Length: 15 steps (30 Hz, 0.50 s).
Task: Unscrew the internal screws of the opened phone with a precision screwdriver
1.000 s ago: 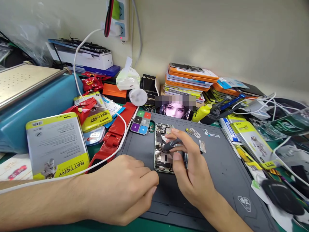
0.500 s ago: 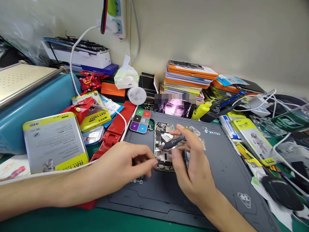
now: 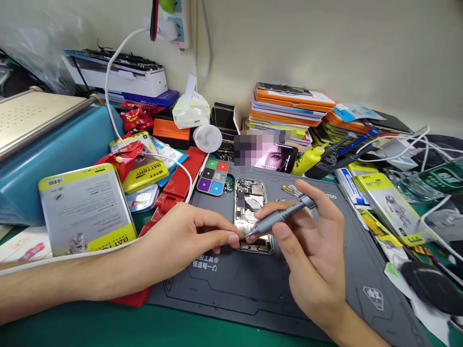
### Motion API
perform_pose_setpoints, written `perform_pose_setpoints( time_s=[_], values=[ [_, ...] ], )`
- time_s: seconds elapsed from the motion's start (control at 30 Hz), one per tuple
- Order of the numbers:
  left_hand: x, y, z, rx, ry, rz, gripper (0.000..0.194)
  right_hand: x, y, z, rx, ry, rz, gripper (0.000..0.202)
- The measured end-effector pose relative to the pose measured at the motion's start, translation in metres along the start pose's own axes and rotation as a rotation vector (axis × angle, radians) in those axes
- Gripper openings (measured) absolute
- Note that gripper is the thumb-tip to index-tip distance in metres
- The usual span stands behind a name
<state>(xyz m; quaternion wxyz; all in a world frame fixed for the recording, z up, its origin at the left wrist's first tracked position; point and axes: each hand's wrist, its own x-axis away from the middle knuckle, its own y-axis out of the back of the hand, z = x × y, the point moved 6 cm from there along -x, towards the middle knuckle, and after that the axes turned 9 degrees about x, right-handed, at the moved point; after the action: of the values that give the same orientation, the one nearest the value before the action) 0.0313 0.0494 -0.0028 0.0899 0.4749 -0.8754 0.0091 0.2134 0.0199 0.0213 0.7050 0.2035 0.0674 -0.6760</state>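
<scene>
1. Right hand point(image 3: 318, 253): thumb and fingers closed on the grey screwdriver point(image 3: 269, 222), its long axis slanting, tip down-left at the left fingertips; half a second ago it was over the phone's middle.
2. Left hand point(image 3: 181, 246): thumb and forefinger pinched together; any small part between them, cannot tell.
3. Opened phone point(image 3: 258, 188): beneath and beyond both hands' fingertips, long axis running away.
</scene>
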Motion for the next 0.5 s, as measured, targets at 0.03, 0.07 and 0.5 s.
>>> perform_pose_setpoints(
  time_s=[0.03,0.07,0.5],
  values=[
    [0.0,-0.001,0.002,-0.013,0.007,0.015,0.015,0.001,-0.001,0.0,-0.005,0.004,0.006,0.046],
    [0.0,-0.001,0.003,-0.033,0.01,0.028,0.015,0.002,-0.003,0.0,-0.009,0.005,0.009,0.046],
    [0.009,-0.017,-0.011,-0.545,-0.189,0.236,0.014,0.002,-0.007,-0.014,0.389,0.182,0.035,0.068]
  ],
)
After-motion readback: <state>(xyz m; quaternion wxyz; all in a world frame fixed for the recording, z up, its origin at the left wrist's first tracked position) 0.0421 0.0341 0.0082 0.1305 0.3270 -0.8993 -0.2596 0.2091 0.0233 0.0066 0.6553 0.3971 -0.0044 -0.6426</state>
